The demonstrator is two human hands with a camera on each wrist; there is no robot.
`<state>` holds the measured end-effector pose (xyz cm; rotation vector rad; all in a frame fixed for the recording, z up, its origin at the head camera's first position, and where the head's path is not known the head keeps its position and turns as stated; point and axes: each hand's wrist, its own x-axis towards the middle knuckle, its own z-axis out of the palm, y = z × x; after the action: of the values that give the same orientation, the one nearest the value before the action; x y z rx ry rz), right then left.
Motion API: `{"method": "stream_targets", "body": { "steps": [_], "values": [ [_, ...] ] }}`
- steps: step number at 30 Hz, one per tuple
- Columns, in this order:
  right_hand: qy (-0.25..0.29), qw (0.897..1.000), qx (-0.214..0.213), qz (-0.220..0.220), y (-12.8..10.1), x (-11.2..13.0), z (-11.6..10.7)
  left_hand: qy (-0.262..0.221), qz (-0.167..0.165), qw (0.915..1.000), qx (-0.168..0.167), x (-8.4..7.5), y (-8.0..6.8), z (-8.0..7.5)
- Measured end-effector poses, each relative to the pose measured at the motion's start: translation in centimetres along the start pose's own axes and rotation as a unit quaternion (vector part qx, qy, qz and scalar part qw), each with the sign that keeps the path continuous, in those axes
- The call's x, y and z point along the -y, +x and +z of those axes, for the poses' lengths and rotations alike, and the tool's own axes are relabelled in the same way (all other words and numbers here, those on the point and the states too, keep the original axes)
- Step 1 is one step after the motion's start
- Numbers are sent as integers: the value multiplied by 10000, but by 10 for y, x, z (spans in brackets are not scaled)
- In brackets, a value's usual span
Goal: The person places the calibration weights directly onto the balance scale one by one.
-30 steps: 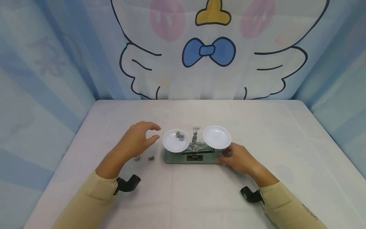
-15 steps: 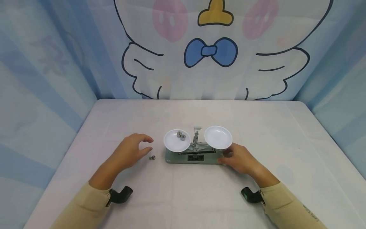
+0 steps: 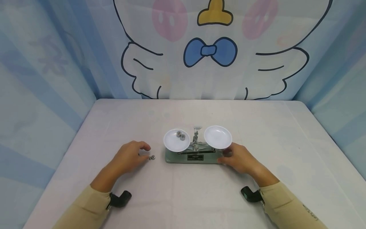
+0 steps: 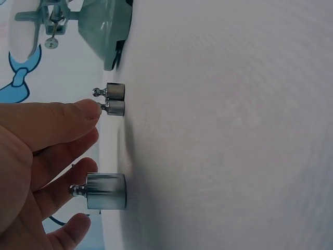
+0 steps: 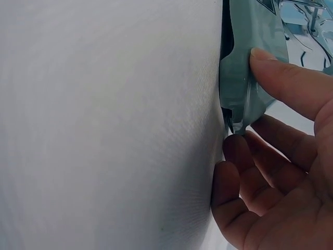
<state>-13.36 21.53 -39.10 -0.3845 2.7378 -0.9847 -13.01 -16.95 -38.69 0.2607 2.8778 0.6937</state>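
A green balance scale (image 3: 174,158) stands on the table with a white pan on either side. Its left pan (image 3: 171,144) carries two metal weights (image 3: 182,137); the right pan (image 3: 218,137) has nothing on it. My right hand (image 3: 240,159) grips the right end of the base (image 5: 242,86), thumb on one side, fingers at the end. Left of the scale, my left hand (image 3: 128,157) reaches down with thumb and forefinger apart. In the left wrist view its thumb tip overlaps the knob of one of two small weights (image 4: 115,108). A larger weight (image 4: 106,191) stands by the lower fingers.
A pale cloth covers the table (image 3: 183,197). A curtain (image 3: 211,82) with a cartoon print hangs behind its far edge, and more curtains enclose both sides. Black wrist cameras (image 3: 121,199) stick out from the beige sleeves.
My left hand has moved down and toward me, away from beside the left pan to the small weights on the table. The right hand stays on the scale's base.
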Motion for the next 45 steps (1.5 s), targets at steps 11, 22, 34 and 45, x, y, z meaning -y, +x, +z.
{"method": "stream_targets", "body": {
  "steps": [11,22,34,45],
  "values": [
    [-15,10000,31,54,0,0,1,132,269,9995,52,2,6,9],
    [1,10000,0,27,0,-1,1,226,416,9989,-36,-1,10,11],
    [-12,10000,52,80,1,-1,1,164,232,9994,-211,-8,6,1],
    [-10,9999,46,124,1,0,1,302,622,9962,-536,-38,1,-28]
  ]
}}
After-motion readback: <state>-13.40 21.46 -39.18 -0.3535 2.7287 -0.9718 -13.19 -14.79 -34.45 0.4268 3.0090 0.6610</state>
